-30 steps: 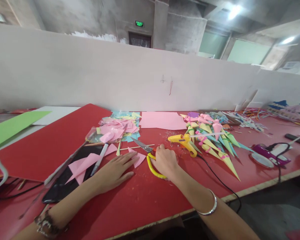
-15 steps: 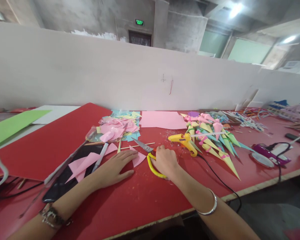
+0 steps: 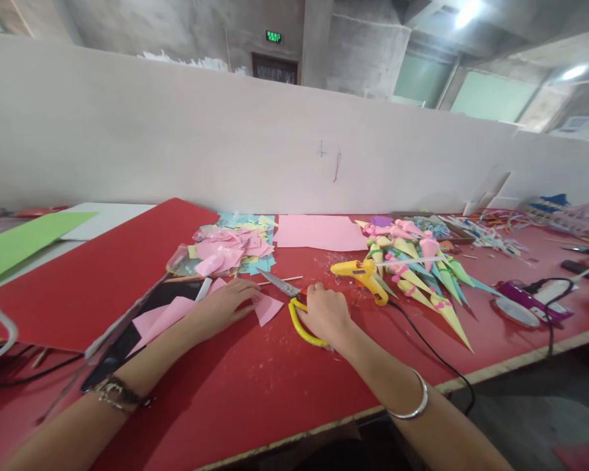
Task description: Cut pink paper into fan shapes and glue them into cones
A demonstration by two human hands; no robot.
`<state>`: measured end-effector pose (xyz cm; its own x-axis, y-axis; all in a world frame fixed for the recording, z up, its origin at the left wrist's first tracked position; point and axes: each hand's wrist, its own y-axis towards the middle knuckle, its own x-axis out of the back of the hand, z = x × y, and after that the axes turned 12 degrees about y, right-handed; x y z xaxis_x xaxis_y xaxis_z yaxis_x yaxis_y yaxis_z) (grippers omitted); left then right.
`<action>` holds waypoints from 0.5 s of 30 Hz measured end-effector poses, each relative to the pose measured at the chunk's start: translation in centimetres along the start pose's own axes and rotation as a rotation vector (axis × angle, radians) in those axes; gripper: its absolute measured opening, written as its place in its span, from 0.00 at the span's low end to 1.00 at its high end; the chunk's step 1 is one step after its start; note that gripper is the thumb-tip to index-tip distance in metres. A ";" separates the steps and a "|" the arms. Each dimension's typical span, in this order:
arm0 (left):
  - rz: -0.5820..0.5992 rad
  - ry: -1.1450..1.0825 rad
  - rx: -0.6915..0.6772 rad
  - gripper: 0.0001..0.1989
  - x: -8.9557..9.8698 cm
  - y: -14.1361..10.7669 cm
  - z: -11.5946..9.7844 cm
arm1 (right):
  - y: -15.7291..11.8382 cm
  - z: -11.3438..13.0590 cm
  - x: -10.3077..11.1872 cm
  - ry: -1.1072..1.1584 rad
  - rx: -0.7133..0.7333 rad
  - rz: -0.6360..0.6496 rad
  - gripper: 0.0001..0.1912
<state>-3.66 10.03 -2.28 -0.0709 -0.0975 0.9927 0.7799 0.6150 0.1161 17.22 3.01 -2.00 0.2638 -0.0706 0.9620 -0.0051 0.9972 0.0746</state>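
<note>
My right hand (image 3: 326,313) is closed on the handle of the yellow-handled scissors (image 3: 308,332), which lie on the red table with their blades pointing away to the left. My left hand (image 3: 228,306) rests at the left edge of a small pink paper piece (image 3: 269,307), its fingertips bent over the paper; whether they pinch it is hard to tell. Beneath my left forearm are more pink pieces (image 3: 169,317) on a dark tablet-like slab (image 3: 115,358). A white marker-like stick (image 3: 203,289) pokes out beside that hand.
Behind the hands lie a pile of paper scraps (image 3: 233,248) and a large pink sheet (image 3: 321,233). To the right are a yellow glue gun (image 3: 360,271) with its cord, several paper cones (image 3: 422,281) and a purple device (image 3: 515,301). A red board (image 3: 112,278) covers the left.
My left hand has drawn back slightly up and left, and its spread fingers have curled by the small pink piece. My right hand stays on the scissors.
</note>
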 end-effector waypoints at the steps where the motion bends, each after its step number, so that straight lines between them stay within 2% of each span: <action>1: -0.002 -0.011 0.001 0.13 0.0 -0.2 0.0 | 0.0 0.0 0.0 0.001 0.003 0.000 0.22; 6: 0.014 -0.042 0.010 0.15 -0.1 -0.6 -0.1 | -0.1 0.0 0.0 0.004 0.010 -0.003 0.22; 15: 0.034 -0.152 0.044 0.12 -0.2 -0.7 -0.3 | 0.0 0.0 0.0 0.008 -0.006 0.008 0.23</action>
<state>-4.04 9.36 -2.59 -0.1411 0.0414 0.9891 0.7559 0.6497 0.0806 17.22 3.04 -2.00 0.2719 -0.0628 0.9603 -0.0010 0.9978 0.0656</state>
